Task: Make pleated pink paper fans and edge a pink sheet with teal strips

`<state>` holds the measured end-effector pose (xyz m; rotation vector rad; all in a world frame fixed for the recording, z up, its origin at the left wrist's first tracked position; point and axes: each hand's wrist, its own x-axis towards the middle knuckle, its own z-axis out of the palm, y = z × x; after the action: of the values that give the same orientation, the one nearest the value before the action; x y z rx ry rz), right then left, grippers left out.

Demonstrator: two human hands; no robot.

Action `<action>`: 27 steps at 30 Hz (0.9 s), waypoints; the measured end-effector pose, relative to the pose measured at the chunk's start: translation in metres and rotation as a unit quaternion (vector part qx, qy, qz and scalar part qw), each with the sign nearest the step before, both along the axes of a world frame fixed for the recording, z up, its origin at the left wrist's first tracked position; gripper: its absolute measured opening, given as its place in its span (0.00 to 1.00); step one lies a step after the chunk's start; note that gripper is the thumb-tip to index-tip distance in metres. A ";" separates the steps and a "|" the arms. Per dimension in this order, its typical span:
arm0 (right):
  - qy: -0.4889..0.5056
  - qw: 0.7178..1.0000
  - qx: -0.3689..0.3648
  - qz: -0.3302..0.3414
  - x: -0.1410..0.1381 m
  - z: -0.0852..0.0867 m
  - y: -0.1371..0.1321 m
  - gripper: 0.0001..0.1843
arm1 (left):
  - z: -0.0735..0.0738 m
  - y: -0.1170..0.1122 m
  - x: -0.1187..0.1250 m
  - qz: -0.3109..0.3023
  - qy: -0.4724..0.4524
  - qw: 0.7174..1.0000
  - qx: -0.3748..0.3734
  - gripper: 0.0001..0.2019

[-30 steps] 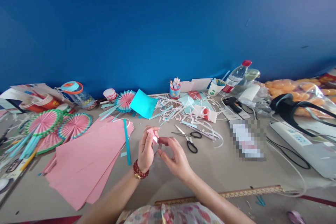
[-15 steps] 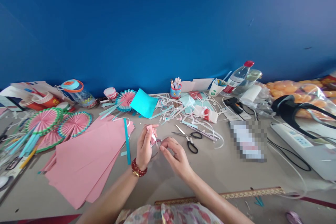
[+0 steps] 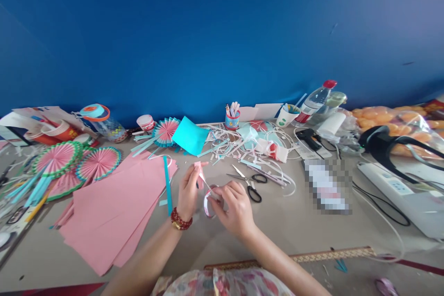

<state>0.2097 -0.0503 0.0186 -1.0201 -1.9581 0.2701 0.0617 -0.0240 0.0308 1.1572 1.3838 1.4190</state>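
A person's two bare hands work close together above a cluttered craft surface [image 3: 294, 226]. The left hand [image 3: 187, 192], a red bead bracelet [image 3: 179, 222] at its wrist, pinches a small folded pink paper piece [image 3: 198, 176] between thumb and fingers, holding it upright with its long axis roughly vertical. Just below and to the right, the right hand [image 3: 234, 208] grips a tape roll [image 3: 207, 203], fingers curled over its ring. A thin tape strip [image 3: 208, 188] runs diagonally from the paper piece down to the roll, so the paper lies up and left of the right fingers, and the left hand is nearer it. Scissors [image 3: 248, 182] lie just beyond the right hand; pink sheets [image 3: 114, 212] lie left. Compared with a second ago, the right hand has dropped lower, the roll now shows plainly as a ring, and the strip is drawn out longer
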 end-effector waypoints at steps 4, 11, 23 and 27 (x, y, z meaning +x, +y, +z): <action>-0.029 0.999 0.024 -0.007 -0.002 0.004 -0.004 0.04 | 0.002 0.001 0.001 0.008 0.024 1.000 -0.004 0.21; -0.045 0.999 0.015 -0.015 -0.004 0.003 -0.003 0.07 | 0.006 0.001 -0.003 -0.007 0.044 0.999 -0.003 0.18; -0.036 0.999 -0.005 -0.011 0.010 0.009 0.006 0.07 | -0.002 0.006 -0.005 -0.052 -0.065 0.996 -0.036 0.19; -0.052 0.999 0.003 -0.010 0.011 0.015 0.005 0.07 | -0.002 0.005 -0.006 -0.042 -0.020 0.997 -0.054 0.21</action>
<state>0.2205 -0.0456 0.0336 -1.0691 -2.0387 0.2037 0.0558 -0.0187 0.0291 1.0988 1.3500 1.2858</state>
